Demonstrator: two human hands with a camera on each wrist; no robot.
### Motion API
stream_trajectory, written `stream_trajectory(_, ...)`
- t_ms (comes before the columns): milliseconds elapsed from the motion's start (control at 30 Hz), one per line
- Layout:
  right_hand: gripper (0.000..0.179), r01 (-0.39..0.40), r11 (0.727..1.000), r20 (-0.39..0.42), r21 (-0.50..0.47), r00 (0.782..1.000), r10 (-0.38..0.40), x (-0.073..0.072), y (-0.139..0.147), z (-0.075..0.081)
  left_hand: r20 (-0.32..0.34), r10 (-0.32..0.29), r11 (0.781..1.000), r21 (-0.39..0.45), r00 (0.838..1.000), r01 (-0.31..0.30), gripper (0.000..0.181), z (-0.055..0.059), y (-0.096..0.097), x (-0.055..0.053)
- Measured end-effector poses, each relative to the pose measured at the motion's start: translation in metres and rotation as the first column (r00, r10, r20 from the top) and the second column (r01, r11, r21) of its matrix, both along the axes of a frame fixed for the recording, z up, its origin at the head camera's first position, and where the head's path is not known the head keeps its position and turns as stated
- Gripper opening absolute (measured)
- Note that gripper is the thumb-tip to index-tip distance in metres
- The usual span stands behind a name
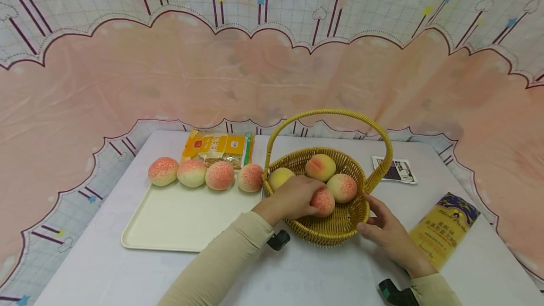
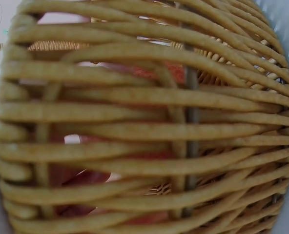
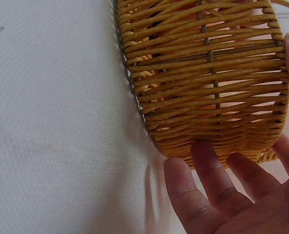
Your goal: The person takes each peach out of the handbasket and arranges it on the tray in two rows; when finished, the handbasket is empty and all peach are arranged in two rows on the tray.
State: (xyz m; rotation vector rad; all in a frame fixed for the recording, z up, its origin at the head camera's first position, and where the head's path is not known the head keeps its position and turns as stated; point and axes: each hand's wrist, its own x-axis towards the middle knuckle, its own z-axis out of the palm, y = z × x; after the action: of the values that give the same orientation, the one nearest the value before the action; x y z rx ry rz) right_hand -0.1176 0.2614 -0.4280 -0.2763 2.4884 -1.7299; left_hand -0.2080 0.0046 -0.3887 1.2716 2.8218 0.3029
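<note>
My left hand (image 1: 297,196) reaches into a yellow wicker basket (image 1: 329,237) and grips a red-speckled peach (image 1: 324,203) with its fingers bent over it. Around it in the basket lie a pale yellow peach (image 1: 280,177), an orange-yellow peach (image 1: 320,167) and a pink-and-cream peach (image 1: 342,188). The fingers of my right hand (image 1: 388,233) extend against the outside of the basket's right wall, with the thumb at its rim. In the right wrist view its fingertips (image 3: 178,170) rest by the weave. Woven strands (image 2: 125,131) fill the left wrist view and mostly hide the left hand.
Left of the basket lies a cream tray (image 1: 178,221), with several peaches (image 1: 219,175) in a row along its far edge. Behind them is an orange-yellow food packet (image 1: 218,148). A small dark-and-white packet (image 1: 395,170) and a yellow pasta bag (image 1: 446,225) lie right of the basket.
</note>
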Motion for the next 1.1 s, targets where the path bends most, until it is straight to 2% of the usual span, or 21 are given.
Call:
stream_trajectory(200,0.074,-0.007,1.0,-0.006,-0.002,1.0,0.007,0.0,0.0,-0.001,0.035,0.026,1.0,-0.013,0.999,-0.026,0.059,0.001,0.0,0.0)
stream_trajectory(433,0.073,-0.002,1.0,-0.002,0.004,1.0,0.002,0.0,0.001,-0.001,0.036,0.035,0.999,-0.007,0.999,-0.035,0.059,-0.003,0.001,-0.002)
stream_trajectory(533,0.073,0.0,1.0,0.001,0.004,1.0,0.0,0.0,0.0,-0.001,0.045,0.03,0.999,0.015,0.999,-0.031,0.058,-0.004,0.0,-0.002)
stream_trajectory(633,0.074,0.003,1.0,0.008,0.005,1.0,-0.003,0.0,0.0,0.0,0.095,0.032,0.996,0.083,0.995,-0.04,0.059,-0.005,-0.001,-0.002)
stream_trajectory(767,0.074,0.009,1.0,0.015,0.012,1.0,-0.009,0.001,0.0,0.0,0.193,0.022,0.974,0.216,0.981,-0.065,0.061,-0.003,-0.004,0.001)
stream_trajectory(867,0.074,0.014,1.0,0.021,0.02,1.0,-0.014,0.001,0.0,0.001,0.235,0.012,0.951,0.297,0.972,-0.083,0.061,0.0,-0.008,0.002)
stream_trajectory(1100,0.076,0.018,0.999,0.032,0.051,0.999,-0.02,0.0,0.001,0.001,0.319,0.0,0.902,0.41,0.948,-0.138,0.063,0.012,-0.02,0.009)
